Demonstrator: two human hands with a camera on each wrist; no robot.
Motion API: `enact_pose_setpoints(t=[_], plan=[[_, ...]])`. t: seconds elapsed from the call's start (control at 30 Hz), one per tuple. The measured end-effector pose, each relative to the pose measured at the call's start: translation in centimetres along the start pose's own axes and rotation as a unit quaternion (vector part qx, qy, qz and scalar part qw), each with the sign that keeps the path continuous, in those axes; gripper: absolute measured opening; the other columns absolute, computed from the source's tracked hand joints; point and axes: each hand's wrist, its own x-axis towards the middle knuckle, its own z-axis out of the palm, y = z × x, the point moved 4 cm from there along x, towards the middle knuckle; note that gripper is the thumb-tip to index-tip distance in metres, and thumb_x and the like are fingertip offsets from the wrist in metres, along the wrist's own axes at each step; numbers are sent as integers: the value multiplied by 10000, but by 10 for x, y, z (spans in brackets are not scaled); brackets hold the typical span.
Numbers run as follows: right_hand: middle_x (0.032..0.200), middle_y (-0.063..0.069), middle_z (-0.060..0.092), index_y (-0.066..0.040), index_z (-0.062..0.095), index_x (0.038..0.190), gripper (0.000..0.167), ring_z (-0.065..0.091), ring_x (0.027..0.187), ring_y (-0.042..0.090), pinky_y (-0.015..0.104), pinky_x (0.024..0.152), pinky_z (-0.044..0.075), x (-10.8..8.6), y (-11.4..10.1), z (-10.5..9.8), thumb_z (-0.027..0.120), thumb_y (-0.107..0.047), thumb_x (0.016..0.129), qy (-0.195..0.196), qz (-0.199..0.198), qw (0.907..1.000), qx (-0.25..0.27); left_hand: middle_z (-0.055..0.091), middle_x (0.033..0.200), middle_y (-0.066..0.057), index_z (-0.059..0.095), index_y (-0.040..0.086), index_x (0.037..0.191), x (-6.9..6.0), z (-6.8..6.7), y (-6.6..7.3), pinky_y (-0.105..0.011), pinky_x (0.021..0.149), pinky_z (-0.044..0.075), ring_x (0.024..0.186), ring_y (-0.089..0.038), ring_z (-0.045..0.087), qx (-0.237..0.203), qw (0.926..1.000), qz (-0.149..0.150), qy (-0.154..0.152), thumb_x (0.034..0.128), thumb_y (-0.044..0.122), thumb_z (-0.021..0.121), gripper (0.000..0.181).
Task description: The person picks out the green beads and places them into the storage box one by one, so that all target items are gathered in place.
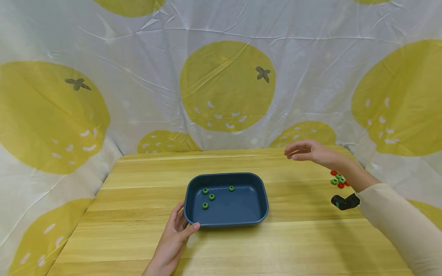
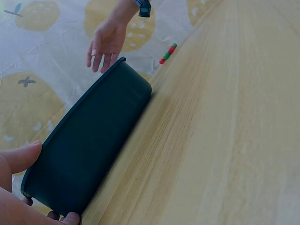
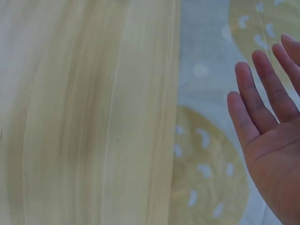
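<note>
A dark blue tray (image 1: 228,218) rests on the wooden table, holding several green rings (image 1: 211,197) toward its left side. My left hand (image 1: 172,237) grips the tray's near left corner, thumb on the rim; in the left wrist view the fingers curl round the end of the tray (image 2: 89,140). My right hand (image 1: 305,151) is raised above the table to the right of the tray, touching nothing. The right wrist view shows its palm (image 3: 276,150) bare and the fingers extended.
Red and green rings (image 1: 341,180) lie in a group at the table's right, partly behind the right forearm. A black object (image 1: 345,202) shows by the right sleeve. A cloth with yellow fruit prints (image 1: 228,84) hangs behind the table (image 1: 145,211).
</note>
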Motion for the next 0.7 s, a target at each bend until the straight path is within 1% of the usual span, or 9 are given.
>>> enact_pose_setpoints(t=[0.2, 0.33, 0.53, 0.63, 0.7], plan=[[1348, 138, 625, -23, 614, 1364, 342, 620, 1226, 202, 297, 998, 503, -18, 16, -19, 616, -188, 1064, 321, 194, 9993, -72, 243, 1652, -109, 228, 178, 1620, -1, 0, 1, -392, 1125, 359, 1503, -307, 261, 11, 10000, 26, -27, 903, 17, 773, 915], [1372, 133, 613, -29, 599, 1382, 352, 622, 1222, 181, 260, 970, 504, -31, 23, -30, 592, -204, 1077, 483, 278, 9984, -134, 244, 1652, -112, 232, 176, 1620, -1, 0, 1, -377, 1118, 368, 1505, -309, 257, 2, 10000, 23, -22, 905, 13, 770, 910], [1389, 128, 602, -37, 572, 1412, 369, 615, 1210, 138, 261, 935, 502, -51, 36, -44, 558, -221, 1092, 697, 504, 9956, -359, 240, 1654, -128, 230, 164, 1620, -2, 1, 1, -354, 1097, 390, 1505, -321, 253, 4, 10000, 78, -56, 908, 12, 769, 906], [1368, 95, 613, -41, 568, 1413, 372, 614, 1189, 113, 259, 918, 505, -61, 45, -51, 561, -224, 1089, 838, 630, 9936, -425, 236, 1656, -137, 221, 153, 1624, -3, 2, 2, -332, 1082, 399, 1506, -323, 248, -5, 9999, 128, -90, 912, 9, 763, 906], [1352, 53, 616, -18, 555, 1413, 379, 615, 1176, 94, 256, 919, 517, -67, 50, -54, 568, -208, 1086, 931, 646, 9930, -322, 240, 1655, -135, 225, 154, 1623, -4, 1, 2, -322, 1075, 403, 1506, -319, 251, -25, 9999, 127, -78, 909, 2, 762, 906]])
